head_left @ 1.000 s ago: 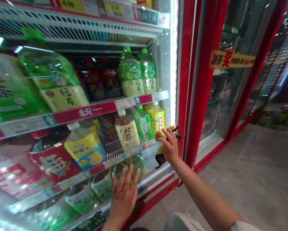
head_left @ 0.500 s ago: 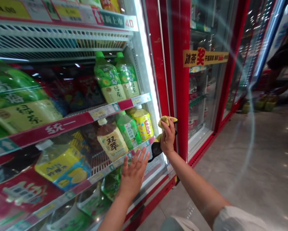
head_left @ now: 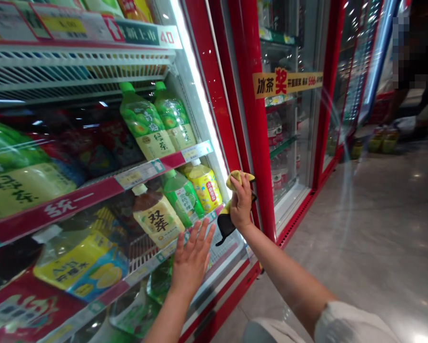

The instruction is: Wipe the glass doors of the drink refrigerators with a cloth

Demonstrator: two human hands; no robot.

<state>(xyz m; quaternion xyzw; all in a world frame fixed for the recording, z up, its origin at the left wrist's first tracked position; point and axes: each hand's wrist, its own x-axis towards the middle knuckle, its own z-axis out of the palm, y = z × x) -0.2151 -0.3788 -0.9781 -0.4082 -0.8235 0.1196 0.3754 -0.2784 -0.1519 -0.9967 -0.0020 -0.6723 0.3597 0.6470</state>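
Observation:
My right hand (head_left: 241, 202) is closed on a yellow and black cloth (head_left: 227, 223), pressed against the edge of the cooler's glass door near the red frame (head_left: 219, 71). A dark part of the cloth hangs down to the left of the hand. My left hand (head_left: 192, 257) lies flat on or just before the glass, fingers spread, with nothing in it. Behind the glass near it stand a brown drink bottle with a cream label (head_left: 158, 216), a green bottle (head_left: 183, 197) and a yellow-labelled bottle (head_left: 204, 186).
Green tea bottles (head_left: 145, 126) stand on the shelf above, and a lemon drink bottle (head_left: 83, 262) on the lower left. Another red-framed glass cooler (head_left: 288, 143) adjoins on the right. Grey tiled floor (head_left: 371, 228) runs alongside. A person (head_left: 417, 71) is at the far right, near several bottles (head_left: 383, 138).
The view has shifted, so the coolers appear further left. My right hand keeps hold of the cloth at nearly the same place by the door edge; my left hand stays spread at the glass.

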